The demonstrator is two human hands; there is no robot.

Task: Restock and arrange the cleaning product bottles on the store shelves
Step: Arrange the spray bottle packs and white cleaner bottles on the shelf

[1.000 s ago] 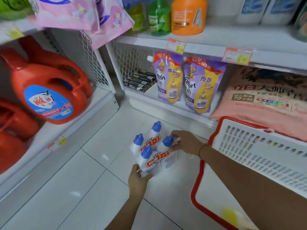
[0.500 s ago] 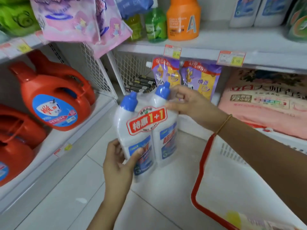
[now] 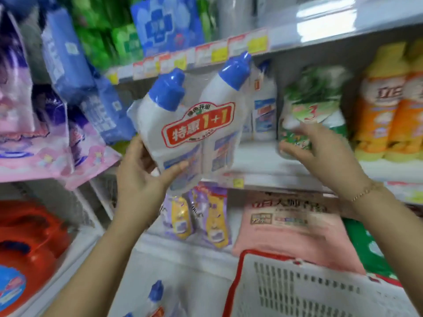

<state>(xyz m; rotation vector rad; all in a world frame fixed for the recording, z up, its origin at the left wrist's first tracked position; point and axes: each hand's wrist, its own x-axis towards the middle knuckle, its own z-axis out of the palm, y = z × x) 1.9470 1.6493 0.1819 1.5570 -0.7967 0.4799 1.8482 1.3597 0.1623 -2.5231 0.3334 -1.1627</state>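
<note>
The shelf (image 3: 258, 162) is showing a gap beside the green pack (image 3: 315, 99), and the twin-pack (image 3: 196, 133) is hanging tilted just before it, not yet shelved. The left hand (image 3: 138, 179) is gripping the twin-pack's base while the right hand (image 3: 320, 152), fingers fairly straight, is touching the green pack, likely clearing room; next, the twin-pack needs standing upright in that gap.

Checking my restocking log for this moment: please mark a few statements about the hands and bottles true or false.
1. The left hand holds the twin pack of blue-capped bottles. True.
2. The right hand grips the twin pack too. False: it reaches to the green pack on the shelf, fingers extended.
3. The twin pack rests on the shelf. False: it is held up in front of it.
4. Orange bottles stand right of the green pack. True.
</note>
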